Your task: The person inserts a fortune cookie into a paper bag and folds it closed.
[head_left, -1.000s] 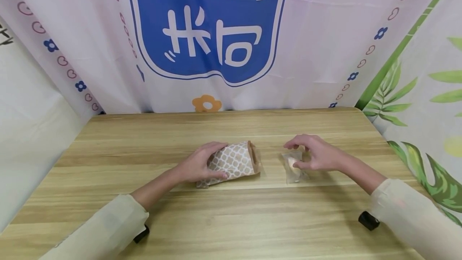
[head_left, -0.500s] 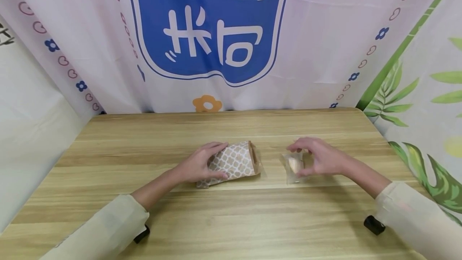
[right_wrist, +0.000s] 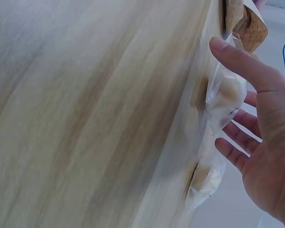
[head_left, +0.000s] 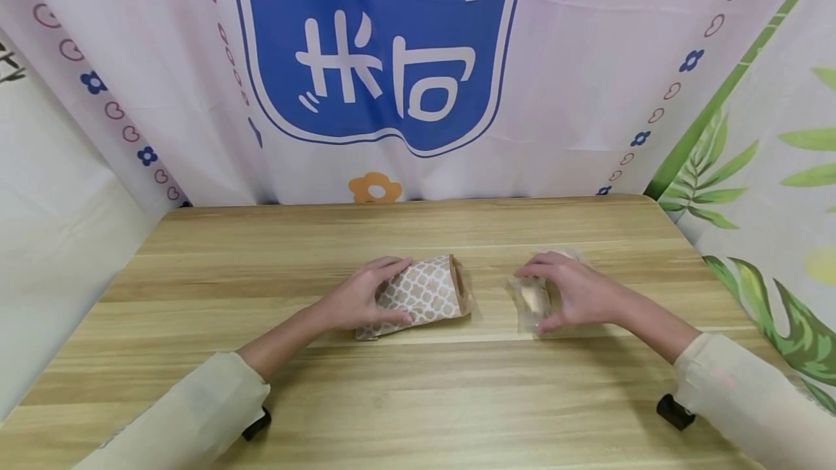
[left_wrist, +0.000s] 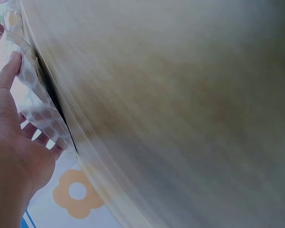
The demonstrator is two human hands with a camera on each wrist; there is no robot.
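Observation:
My left hand [head_left: 362,301] grips a paper bag [head_left: 424,289] with a white and tan lattice print. The bag lies on its side, its brown open end facing right. To the right, my right hand [head_left: 578,287] arches over a small clear packet [head_left: 530,301] with a pale piece inside. Its thumb and fingers are spread apart at either side of that packet [right_wrist: 228,92]. A second clear packet [right_wrist: 206,183] lies beyond the fingers in the right wrist view; in the head view it is mostly hidden behind the right hand.
Everything lies on a wood-grain table [head_left: 418,397]. A white cloth [head_left: 562,107] with a blue printed sign hangs along the table's back edge. A leaf-print cloth [head_left: 771,252] hangs on the right side.
My right hand shifts slightly right, then back left, over the packet. The second packet's edge now shows behind its knuckles. My left hand and the bag stay still.

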